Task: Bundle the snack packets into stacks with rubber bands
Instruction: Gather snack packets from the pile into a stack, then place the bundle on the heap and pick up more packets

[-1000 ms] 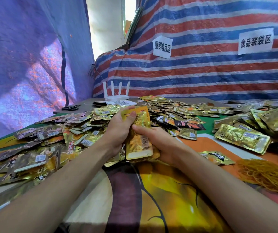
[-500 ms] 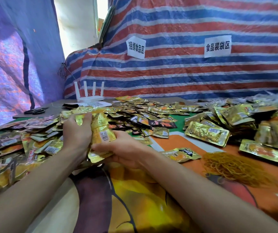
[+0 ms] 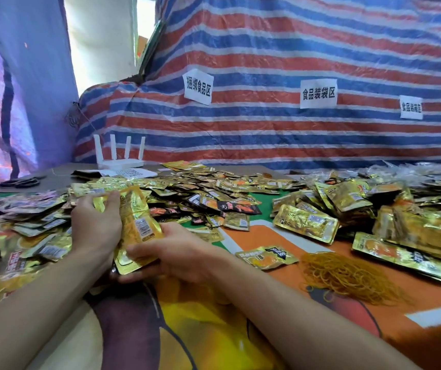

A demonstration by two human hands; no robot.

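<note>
Gold foil snack packets (image 3: 137, 222) stand on edge as a small stack at the near left of the worktop (image 3: 214, 332), held between both hands. The left hand (image 3: 94, 225) has its grip curled round the far top end, and the right hand (image 3: 184, 253) has its grip pinching the near lower end, thumb on top. No band is on the stack yet. The foil looks slick, so a slack squeeze could let the packets fan out or slip, above all if one hand leaves to fetch a band. The rubber bands (image 3: 347, 276) lie tangled in a heap well to the right, so several may lift at once. A lone packet (image 3: 266, 257) lies between hands and bands. Loose packets (image 3: 214, 188) crowd the left and far side, with more piles (image 3: 374, 209) at right. A router (image 3: 119, 158) and scissors (image 3: 19, 182) sit far left, out of the way
</note>
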